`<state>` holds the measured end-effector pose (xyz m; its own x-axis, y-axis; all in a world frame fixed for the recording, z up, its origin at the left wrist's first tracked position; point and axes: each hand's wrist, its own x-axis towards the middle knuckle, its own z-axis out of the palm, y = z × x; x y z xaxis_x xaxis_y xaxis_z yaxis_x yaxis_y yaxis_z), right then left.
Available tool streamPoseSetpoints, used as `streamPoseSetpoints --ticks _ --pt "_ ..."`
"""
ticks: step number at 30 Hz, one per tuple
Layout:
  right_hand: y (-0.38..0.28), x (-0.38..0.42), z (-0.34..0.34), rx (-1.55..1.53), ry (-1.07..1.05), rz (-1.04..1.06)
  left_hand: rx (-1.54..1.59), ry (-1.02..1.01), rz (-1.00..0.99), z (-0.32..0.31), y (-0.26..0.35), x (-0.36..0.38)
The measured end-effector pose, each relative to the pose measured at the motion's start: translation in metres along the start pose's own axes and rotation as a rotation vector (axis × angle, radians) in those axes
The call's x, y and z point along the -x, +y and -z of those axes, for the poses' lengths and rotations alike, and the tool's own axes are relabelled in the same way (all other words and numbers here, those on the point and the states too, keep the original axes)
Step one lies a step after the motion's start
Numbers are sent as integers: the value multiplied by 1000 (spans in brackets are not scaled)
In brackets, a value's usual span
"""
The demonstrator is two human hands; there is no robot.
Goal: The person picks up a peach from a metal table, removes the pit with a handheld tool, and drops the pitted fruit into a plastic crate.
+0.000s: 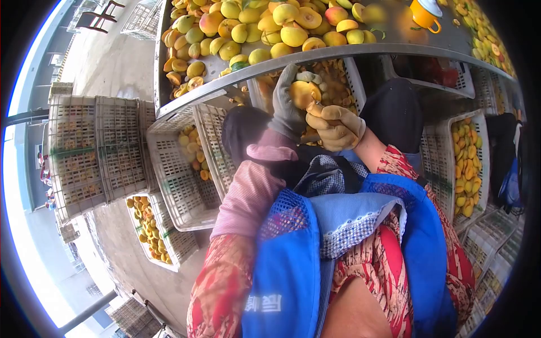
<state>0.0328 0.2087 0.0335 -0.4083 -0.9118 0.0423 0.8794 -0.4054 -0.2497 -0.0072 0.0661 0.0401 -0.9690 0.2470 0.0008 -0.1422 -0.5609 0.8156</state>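
Observation:
My left hand, in a grey glove, holds a yellow peach just under the edge of the metal table. My right hand, in a tan glove, is closed around a small tool handle whose tip presses into the peach. Both hands are raised over a white crate holding cut peach pieces. A heap of whole yellow peaches lies on the table above.
An orange cup stands on the table at the right. White plastic crates with peaches sit to my left and a crate of peaches to my right. Stacked crates stand on the concrete floor further left.

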Motion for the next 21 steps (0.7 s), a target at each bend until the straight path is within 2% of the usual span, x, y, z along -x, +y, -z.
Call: streamPoseSetpoints --ticks 1,4,5,7,8,9,10,11,12,13,15,17,18,19,21 --pt "-1 0 0 -32 -60 50 -26 9 -96 -4 -1 -2" --pt "-10 6 -1 -128 -232 225 -526 5 -311 3 18 -2" --pt "-18 10 5 -71 -241 258 -697 10 -378 6 22 -2" --pt "-27 9 -8 -31 73 325 -539 204 -306 67 -1 -27" --pt "-25 -3 -9 225 522 252 -924 202 -455 67 28 -15" --pt "-22 -16 -8 485 968 170 -852 279 -447 70 51 -7" --pt "-13 -17 14 708 1068 167 -775 354 -443 74 74 1" --pt "-7 -18 13 551 1041 255 -512 445 -341 85 94 9" --pt "-5 -21 15 670 1101 153 -231 555 -272 96 115 17" --pt "-3 -23 22 787 1159 51 -230 626 -263 113 140 26" --pt "17 -26 60 1525 1246 81 -773 967 -254 196 162 31" --pt "18 -29 58 1685 1075 98 -1585 1157 -190 234 178 37" --pt "18 -31 53 1831 1025 149 -1945 1243 -151 218 181 31" --pt "18 -33 49 1973 980 207 -2022 1181 -249 207 180 21" --pt "18 -32 62 2093 852 134 -2167 1034 -451 192 176 -11"
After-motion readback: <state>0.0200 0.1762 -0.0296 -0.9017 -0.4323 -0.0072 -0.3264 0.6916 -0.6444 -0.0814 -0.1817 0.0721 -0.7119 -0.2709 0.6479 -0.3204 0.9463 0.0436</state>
